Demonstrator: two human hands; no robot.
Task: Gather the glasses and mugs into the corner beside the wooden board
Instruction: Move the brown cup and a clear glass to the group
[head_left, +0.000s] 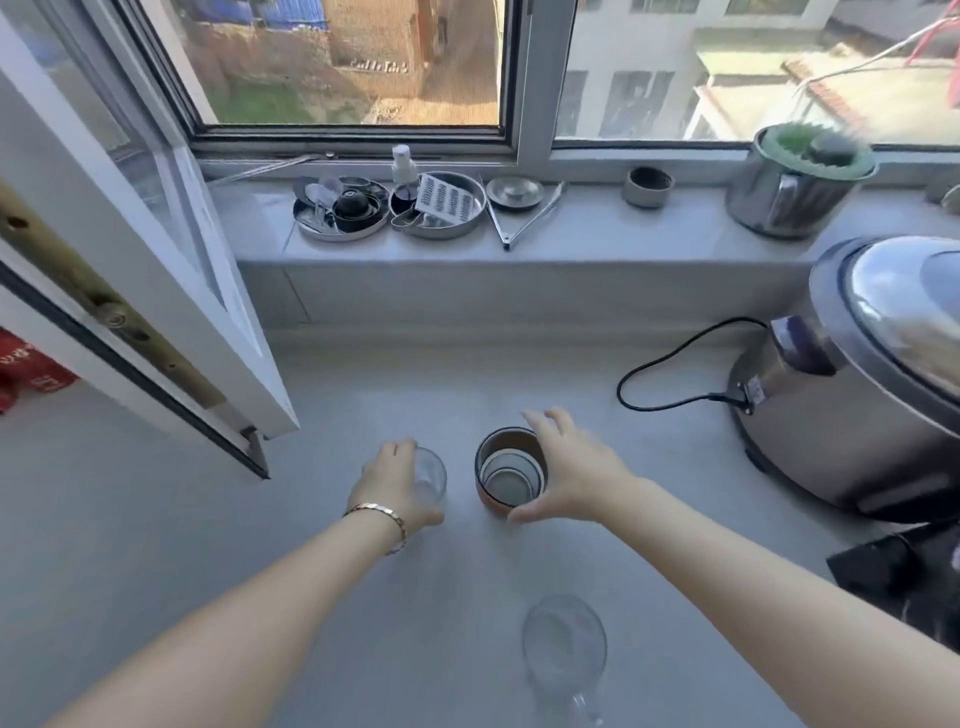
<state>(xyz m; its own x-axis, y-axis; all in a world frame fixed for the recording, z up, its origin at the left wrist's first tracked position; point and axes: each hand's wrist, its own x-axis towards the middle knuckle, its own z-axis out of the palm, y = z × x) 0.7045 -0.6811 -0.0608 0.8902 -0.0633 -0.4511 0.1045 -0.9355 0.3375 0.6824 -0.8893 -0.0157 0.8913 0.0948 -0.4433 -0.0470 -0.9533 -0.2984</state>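
On the grey counter a small clear glass (432, 475) stands upright, and my left hand (395, 483) is wrapped around its left side, a bracelet on the wrist. Just to the right stands a brown mug (506, 475) with pale rings inside. My right hand (571, 465) curves around the mug's right side with fingers spread; thumb and fingertips are at its rim and wall. A larger clear glass mug with a handle (565, 649) stands nearer to me, between my forearms, untouched. No wooden board is in view.
An open window sash (156, 322) juts over the counter at left. A steel rice cooker (857, 405) with its black cord (670, 374) stands at right. The sill holds steel dishes (441, 208), tongs (530, 213), a small cup (648, 187) and a potted plant (800, 182).
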